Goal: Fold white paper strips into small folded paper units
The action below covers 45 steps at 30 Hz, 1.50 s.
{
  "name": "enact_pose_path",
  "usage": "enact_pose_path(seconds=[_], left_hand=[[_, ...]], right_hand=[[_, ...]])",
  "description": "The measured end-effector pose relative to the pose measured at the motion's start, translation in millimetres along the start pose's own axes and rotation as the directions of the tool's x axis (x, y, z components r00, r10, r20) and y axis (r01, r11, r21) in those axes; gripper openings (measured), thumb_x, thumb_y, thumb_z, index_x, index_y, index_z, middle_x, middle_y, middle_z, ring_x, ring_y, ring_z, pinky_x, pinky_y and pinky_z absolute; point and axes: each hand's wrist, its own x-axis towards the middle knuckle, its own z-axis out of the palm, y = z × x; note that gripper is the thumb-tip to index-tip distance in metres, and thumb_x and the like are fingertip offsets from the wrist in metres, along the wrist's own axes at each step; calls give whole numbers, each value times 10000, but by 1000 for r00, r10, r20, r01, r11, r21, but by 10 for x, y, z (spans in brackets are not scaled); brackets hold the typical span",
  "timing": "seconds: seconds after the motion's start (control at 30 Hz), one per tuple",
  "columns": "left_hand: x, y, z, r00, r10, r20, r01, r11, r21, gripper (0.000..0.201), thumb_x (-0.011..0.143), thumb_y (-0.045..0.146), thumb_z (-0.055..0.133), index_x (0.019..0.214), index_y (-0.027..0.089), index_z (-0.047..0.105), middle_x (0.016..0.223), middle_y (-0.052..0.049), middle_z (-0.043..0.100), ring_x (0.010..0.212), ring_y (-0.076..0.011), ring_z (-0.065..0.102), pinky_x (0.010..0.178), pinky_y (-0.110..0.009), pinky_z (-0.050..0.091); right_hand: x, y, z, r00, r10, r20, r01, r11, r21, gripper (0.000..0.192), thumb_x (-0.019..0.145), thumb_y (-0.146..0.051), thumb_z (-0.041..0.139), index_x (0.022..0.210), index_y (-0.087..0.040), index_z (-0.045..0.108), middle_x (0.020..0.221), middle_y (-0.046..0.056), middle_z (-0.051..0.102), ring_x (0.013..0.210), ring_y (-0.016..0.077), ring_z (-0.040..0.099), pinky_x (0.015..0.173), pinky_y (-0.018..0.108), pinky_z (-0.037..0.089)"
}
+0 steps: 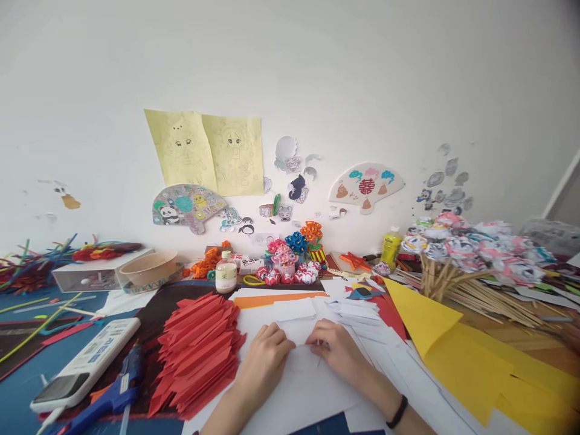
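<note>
White wall (408,72) over cluttered table (512,338); left hand (265,356) and right hand (338,350) grip pinched on white paper (299,329)

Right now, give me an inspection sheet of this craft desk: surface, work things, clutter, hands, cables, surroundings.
Surface: desk covered in paper.
Work things: small white paper being folded; stack of folded red paper to its left.
Clutter: yellow sheets, wooden sticks, glue gun, remote control, bottle, paper flowers.
Hands: left hand and right hand both pressing the white paper.
Cables: nothing seen.
Surroundings: white wall with drawings and paper fans.
</note>
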Motion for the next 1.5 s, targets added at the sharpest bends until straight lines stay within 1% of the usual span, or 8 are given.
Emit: enact_pose_path(seconds=[0.13, 0.23, 0.33, 0.47, 0.7, 0.93, 1.17, 1.5], left_hand=[[-13, -2, 11, 995, 95, 12, -96, 991, 94, 201, 914, 133, 449, 963, 208, 629, 707, -26, 562, 744, -194, 477, 637, -316, 335], [-13, 11, 5, 987, 145, 63, -153, 977, 146, 177, 917, 125, 447, 941, 193, 609, 720, -21, 552, 743, -191, 471, 646, -317, 332], [-9, 35, -7, 979, 169, 113, -188, 963, 194, 126, 916, 143, 465, 929, 175, 586, 750, -23, 556, 747, -192, 467, 659, -319, 336], [-2, 60, -26, 968, 208, 144, -239, 936, 259, 108, 927, 178, 463, 905, 166, 568, 754, -24, 555, 736, -192, 466, 645, -324, 331], [12, 75, -44, 946, 277, 168, -320, 878, 356, 126, 934, 142, 432, 913, 149, 556, 750, -41, 556, 726, -196, 472, 623, -333, 329], [26, 107, -59, 955, 213, 207, -281, 877, 389, 77, 889, 141, 520, 816, 158, 538, 772, -36, 551, 739, -199, 475, 639, -330, 333], [34, 120, -63, 959, 193, 207, -260, 890, 373, 61, 879, 152, 548, 818, 159, 547, 772, -37, 553, 746, -202, 470, 636, -327, 334], [27, 125, -46, 982, 102, 157, -143, 949, 282, 148, 903, 167, 519, 759, 177, 547, 764, -19, 539, 734, -183, 467, 619, -313, 302]], right_hand=[[-23, 41, 32, 998, -56, 10, 57, 994, -90, 247, 830, -69, 544, 675, -195, 690, 688, 13, 623, 714, 157, 569, 634, 240, 394], [-35, 42, 22, 998, -59, 16, 60, 992, -115, 208, 839, -81, 555, 755, -201, 703, 721, 13, 632, 727, 154, 574, 643, 238, 402], [-38, 20, -5, 991, -135, 27, 137, 981, -136, 177, 854, -92, 559, 875, -206, 693, 806, 16, 647, 791, 156, 572, 688, 243, 407], [-40, 12, -6, 967, -246, 64, 255, 929, -267, 223, 903, -127, 506, 773, -176, 680, 732, 29, 620, 731, 165, 539, 637, 265, 377], [-60, 13, 6, 949, -283, 142, 317, 852, -417, 233, 925, -116, 478, 790, -175, 659, 720, 17, 594, 727, 162, 526, 615, 272, 359], [-53, 39, 80, 916, -358, 182, 398, 744, -536, 227, 916, -96, 489, 730, -152, 608, 708, 28, 593, 691, 174, 515, 584, 286, 346], [-96, -31, 45, 930, -318, 185, 367, 776, -513, 178, 906, -80, 490, 799, -149, 614, 751, 33, 597, 731, 182, 516, 624, 292, 382], [-100, -47, 91, 910, -372, 183, 407, 712, -572, 204, 914, -70, 472, 775, -166, 586, 727, 34, 583, 725, 190, 519, 625, 301, 389]])
